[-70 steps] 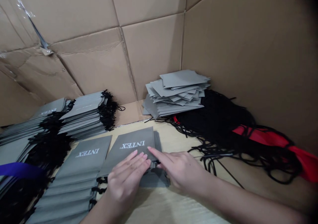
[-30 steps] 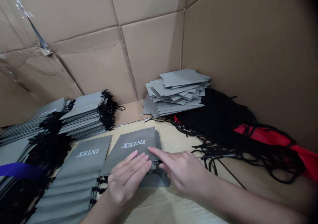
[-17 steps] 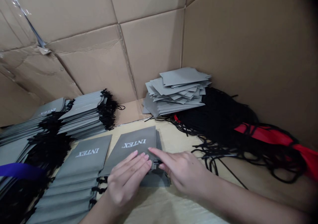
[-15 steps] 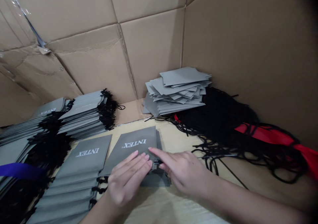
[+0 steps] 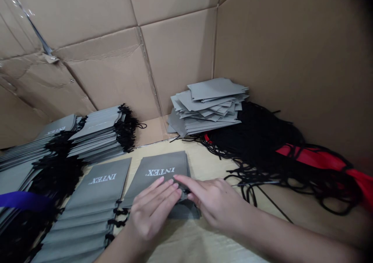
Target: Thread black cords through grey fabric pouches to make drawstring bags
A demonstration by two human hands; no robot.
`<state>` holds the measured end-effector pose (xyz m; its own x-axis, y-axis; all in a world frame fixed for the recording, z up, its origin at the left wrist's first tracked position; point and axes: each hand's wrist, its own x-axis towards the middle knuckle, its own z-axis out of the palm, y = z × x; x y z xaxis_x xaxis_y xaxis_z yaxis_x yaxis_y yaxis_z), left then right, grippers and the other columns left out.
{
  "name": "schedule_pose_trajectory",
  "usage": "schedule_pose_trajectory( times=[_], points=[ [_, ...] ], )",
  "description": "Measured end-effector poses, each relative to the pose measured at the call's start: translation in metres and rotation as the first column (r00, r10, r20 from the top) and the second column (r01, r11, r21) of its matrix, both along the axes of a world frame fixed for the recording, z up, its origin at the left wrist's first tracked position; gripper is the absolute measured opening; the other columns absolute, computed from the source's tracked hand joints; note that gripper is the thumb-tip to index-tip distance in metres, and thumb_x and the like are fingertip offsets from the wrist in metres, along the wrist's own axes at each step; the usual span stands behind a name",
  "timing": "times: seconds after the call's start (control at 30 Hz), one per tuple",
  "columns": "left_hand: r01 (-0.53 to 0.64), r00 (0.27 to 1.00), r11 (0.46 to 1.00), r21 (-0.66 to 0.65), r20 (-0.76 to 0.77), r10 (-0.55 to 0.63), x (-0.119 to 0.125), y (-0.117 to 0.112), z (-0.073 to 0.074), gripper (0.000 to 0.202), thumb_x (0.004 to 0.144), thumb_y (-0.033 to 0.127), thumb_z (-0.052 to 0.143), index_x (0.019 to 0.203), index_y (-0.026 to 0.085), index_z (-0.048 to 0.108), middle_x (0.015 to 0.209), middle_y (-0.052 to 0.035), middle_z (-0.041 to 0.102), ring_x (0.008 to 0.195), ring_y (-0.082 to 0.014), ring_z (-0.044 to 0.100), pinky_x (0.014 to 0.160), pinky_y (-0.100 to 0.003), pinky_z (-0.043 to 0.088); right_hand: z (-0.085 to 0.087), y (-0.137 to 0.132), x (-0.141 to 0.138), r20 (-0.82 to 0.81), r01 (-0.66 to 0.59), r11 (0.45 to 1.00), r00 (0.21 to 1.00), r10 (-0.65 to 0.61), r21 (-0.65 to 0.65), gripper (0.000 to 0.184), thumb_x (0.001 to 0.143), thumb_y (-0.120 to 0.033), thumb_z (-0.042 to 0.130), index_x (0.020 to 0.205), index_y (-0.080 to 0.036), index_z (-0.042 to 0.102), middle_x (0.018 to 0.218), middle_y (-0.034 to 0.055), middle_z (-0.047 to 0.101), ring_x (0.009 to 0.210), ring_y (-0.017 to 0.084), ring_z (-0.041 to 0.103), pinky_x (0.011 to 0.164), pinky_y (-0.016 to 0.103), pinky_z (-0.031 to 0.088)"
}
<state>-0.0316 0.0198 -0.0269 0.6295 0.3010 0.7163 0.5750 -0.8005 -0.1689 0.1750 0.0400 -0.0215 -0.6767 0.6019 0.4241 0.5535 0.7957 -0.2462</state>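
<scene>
A grey fabric pouch (image 5: 163,162) with white INTEX lettering lies on top of more grey pouches at the middle of the table. Across its near part rests my left hand (image 5: 154,204), its fingers stretched flat and side by side, thumb hidden. My right hand (image 5: 214,201) is at the pouch's right edge. Its index finger lies over the fabric, with the thumb bent in below. Between thumb and index shows a small dark thing, too covered to name. Left of my hands, a row of overlapping INTEX pouches (image 5: 100,189) has black cord ends along its right side.
Stacks of corded pouches (image 5: 97,133) stand at the back left, near a blue ribbon (image 5: 26,200). An untidy pile of grey pieces (image 5: 214,107) sits at the back. Right of it lie black cords (image 5: 262,134) with a red strip (image 5: 314,158). Cardboard walls (image 5: 177,41) rise behind.
The top pouch has shifted slightly to the right and towards me, its lettering turning a little. My left hand has moved slightly right with it. A shiny bit by my right fingertips is now covered.
</scene>
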Motion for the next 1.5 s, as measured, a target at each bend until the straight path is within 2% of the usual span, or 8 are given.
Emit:
schedule_pose_trajectory(
  times=[0.23,0.43,0.5,0.63,0.93,1.07,1.27,1.5],
  points=[
    [-0.032,0.998,0.999,-0.037,0.061,0.034,0.001,0.005,-0.012,0.023,0.084,0.014,0.052,0.106,0.013,0.059,0.099,-0.0063,0.07,0.102,-0.0187,0.061,0.091,-0.032,0.049,0.009,-0.001,0.0,-0.067,-0.017,0.988,0.998,0.007,-0.152,0.041,0.088,-0.02,0.037,0.129,-0.016,0.037,0.106,0.0095,0.065,0.086,0.02,0.063,0.071,0.03,0.049],
    [-0.104,0.974,0.99,-0.099,0.193,0.122,0.003,0.008,-0.004,0.017,0.08,0.011,0.058,0.095,0.017,0.063,0.086,-0.0011,0.073,0.088,-0.0165,0.067,0.084,-0.028,0.053,0.008,0.007,0.003,-0.073,-0.01,0.997,0.997,0.004,-0.073,0.023,0.088,-0.019,0.039,0.105,-0.017,0.055,0.091,0.007,0.064,0.079,0.018,0.061,0.067,0.029,0.047],
    [-0.099,0.966,0.972,-0.212,0.213,0.145,0.005,0.007,0.003,0.014,0.083,0.013,0.055,0.092,0.018,0.064,0.085,-0.0008,0.073,0.09,-0.0168,0.066,0.081,-0.027,0.054,0.004,0.011,0.004,-0.083,-0.013,0.998,0.996,0.008,-0.064,0.018,0.089,-0.018,0.038,0.092,-0.016,0.056,0.083,0.0056,0.064,0.072,0.017,0.061,0.062,0.027,0.045],
    [-0.188,0.966,0.858,-0.477,0.067,0.249,0.006,0.004,0.012,0.022,0.083,0.027,0.055,0.104,0.02,0.059,0.101,-0.004,0.069,0.105,-0.0214,0.059,0.083,-0.032,0.053,-0.002,0.016,0.004,-0.116,0.023,0.995,0.993,-0.034,-0.098,0.017,0.09,-0.019,0.04,0.091,-0.017,0.056,0.082,0.0049,0.064,0.072,0.016,0.061,0.061,0.025,0.044],
    [-0.283,0.956,0.927,-0.248,0.001,0.292,0.0,0.007,0.006,0.023,0.09,0.023,0.04,0.084,0.017,0.061,0.079,-0.0062,0.071,0.085,-0.0211,0.067,0.074,-0.032,0.055,0.001,0.009,-0.002,-0.11,0.032,0.987,0.993,-0.049,-0.156,0.017,0.088,-0.019,0.043,0.097,-0.018,0.058,0.089,0.0054,0.067,0.08,0.015,0.062,0.069,0.023,0.045],
    [-0.29,0.953,0.929,-0.232,0.017,0.302,-0.001,0.008,0.009,0.022,0.091,0.024,0.04,0.083,0.018,0.059,0.077,-0.0047,0.071,0.078,-0.0184,0.068,0.072,-0.03,0.055,0.0,0.014,0.001,0.003,0.096,0.992,0.995,-0.096,-0.083,0.023,0.09,-0.023,0.04,0.088,-0.021,0.063,0.076,0.0026,0.069,0.066,0.015,0.064,0.058,0.022,0.044],
    [-0.382,0.923,0.894,-0.236,-0.045,0.383,0.004,0.01,0.003,0.017,0.09,0.02,0.04,0.084,0.018,0.056,0.087,-0.0075,0.069,0.092,-0.0231,0.064,0.071,-0.033,0.054,-0.007,0.017,0.002,-0.125,0.063,0.985,0.991,-0.043,0.162,0.031,0.086,-0.011,0.039,0.096,-0.021,0.066,0.081,0.0006,0.073,0.066,0.013,0.067,0.059,0.02,0.048],
    [-0.583,0.811,0.714,-0.387,-0.224,0.54,0.019,0.004,0.006,0.013,0.084,0.01,0.047,0.076,0.019,0.053,0.076,-0.0014,0.061,0.069,-0.0171,0.061,0.054,-0.025,0.05,-0.011,0.013,0.003,-0.151,0.063,0.883,0.989,0.008,0.465,0.035,0.079,-0.005,0.041,0.103,-0.016,0.064,0.087,0.0033,0.073,0.065,0.013,0.066,0.058,0.024,0.047]
  ],
)
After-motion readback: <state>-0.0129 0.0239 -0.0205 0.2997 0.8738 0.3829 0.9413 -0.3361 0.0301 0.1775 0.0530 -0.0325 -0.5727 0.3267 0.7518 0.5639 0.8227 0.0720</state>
